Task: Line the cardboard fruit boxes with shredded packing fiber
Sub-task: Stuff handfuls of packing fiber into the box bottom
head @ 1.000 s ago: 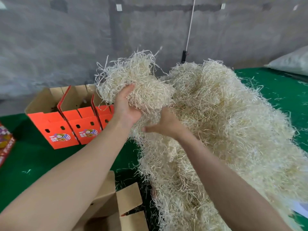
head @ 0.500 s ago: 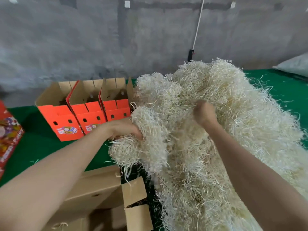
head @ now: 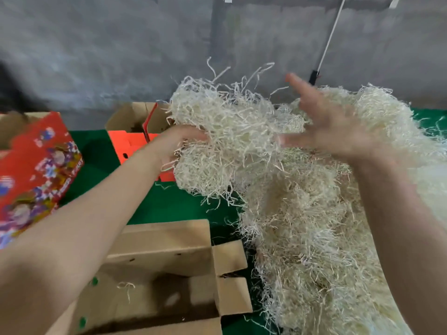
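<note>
left hand curled into a clump of fiber, gripping it from its 9 o'clock side. the clump is held up above the green tabletop, loose strands sticking out at 12.

right hand at 3 o'clock of the clump, fingers spread wide, holding nothing. it's motion-blurred; lowest finger is close to the strands, can't tell if touching.

fiber pile fills the frame from 1 to 5 o'clock, lying on the tabletop. the clump's right side runs into it.

brown cardboard box at 6–7 o'clock, open with flaps out, just beside the pile's edge — a few stray strands inside.

orange boxes at 10 o'clock behind the left wrist, partly hidden by it and the clump.

red printed box at 9 o'clock, tilted.

grey wall behind, thin white rod slanting at 1 o'clock.
</note>
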`<control>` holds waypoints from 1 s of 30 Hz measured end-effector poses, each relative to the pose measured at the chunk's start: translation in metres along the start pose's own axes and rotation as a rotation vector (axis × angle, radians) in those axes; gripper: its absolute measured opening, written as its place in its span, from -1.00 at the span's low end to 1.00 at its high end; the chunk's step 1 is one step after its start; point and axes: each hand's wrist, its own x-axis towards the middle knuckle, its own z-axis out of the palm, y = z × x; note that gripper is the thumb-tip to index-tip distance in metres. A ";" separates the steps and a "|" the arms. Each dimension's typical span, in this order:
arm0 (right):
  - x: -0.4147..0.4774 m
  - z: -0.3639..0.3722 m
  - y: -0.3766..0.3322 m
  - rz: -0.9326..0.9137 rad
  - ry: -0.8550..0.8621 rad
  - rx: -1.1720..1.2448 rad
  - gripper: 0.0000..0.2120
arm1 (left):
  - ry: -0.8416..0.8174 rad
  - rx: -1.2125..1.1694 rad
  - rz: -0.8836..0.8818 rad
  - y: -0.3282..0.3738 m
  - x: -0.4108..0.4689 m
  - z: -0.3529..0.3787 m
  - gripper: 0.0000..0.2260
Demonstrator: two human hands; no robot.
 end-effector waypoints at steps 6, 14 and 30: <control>-0.011 0.097 -0.038 0.152 -0.279 0.441 -0.17 | -0.051 0.051 -0.010 -0.013 -0.042 -0.039 -0.67; -0.014 0.220 -0.018 0.557 -0.328 0.848 -0.79 | 0.027 0.021 -0.314 -0.096 -0.098 -0.101 -0.89; -0.042 0.301 0.003 0.721 -0.296 1.043 -0.66 | 0.206 -0.237 -0.516 -0.192 -0.139 -0.112 -0.74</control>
